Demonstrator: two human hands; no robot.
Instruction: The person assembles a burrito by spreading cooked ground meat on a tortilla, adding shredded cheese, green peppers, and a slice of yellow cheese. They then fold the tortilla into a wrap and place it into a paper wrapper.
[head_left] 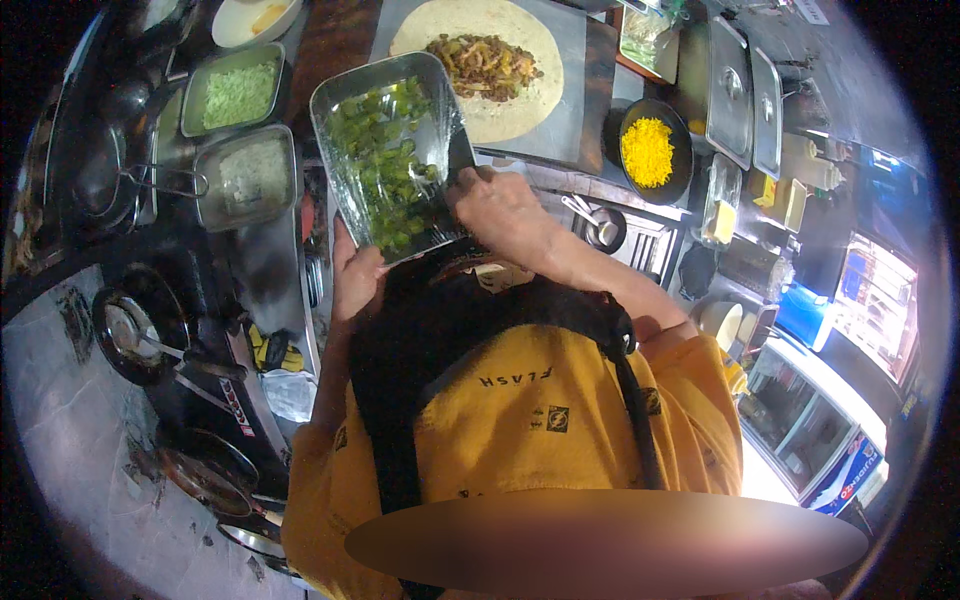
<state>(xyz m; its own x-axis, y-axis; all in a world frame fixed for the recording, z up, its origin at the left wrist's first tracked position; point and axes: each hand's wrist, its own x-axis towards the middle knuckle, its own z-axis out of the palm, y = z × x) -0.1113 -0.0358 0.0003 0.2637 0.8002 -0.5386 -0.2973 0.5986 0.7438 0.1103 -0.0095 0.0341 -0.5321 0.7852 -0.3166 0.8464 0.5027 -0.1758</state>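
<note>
A rectangular metal tray (325, 88) with chopped green pieces (385, 170), probably peppers, is tilted in front of my chest. Shiny clear plastic film seems to lie over it. My left hand (358, 275) grips its near left corner, thumb on the rim. Closed at the near right edge is my right hand (505, 215); whether it also pinches the film is hard to make out. Just beyond the tray, a large flatbread (540, 70) lies on pale paper (575, 125), with a browned, chopped filling (485, 68) heaped in its middle.
On the left stand a tray of shredded pale green vegetable (240, 97) and a tray with whitish contents (250, 175). A black bowl (684, 165) of yellow shreds sits to the right, near lidded metal pans (730, 85). Frying pans (135, 330) rest at lower left.
</note>
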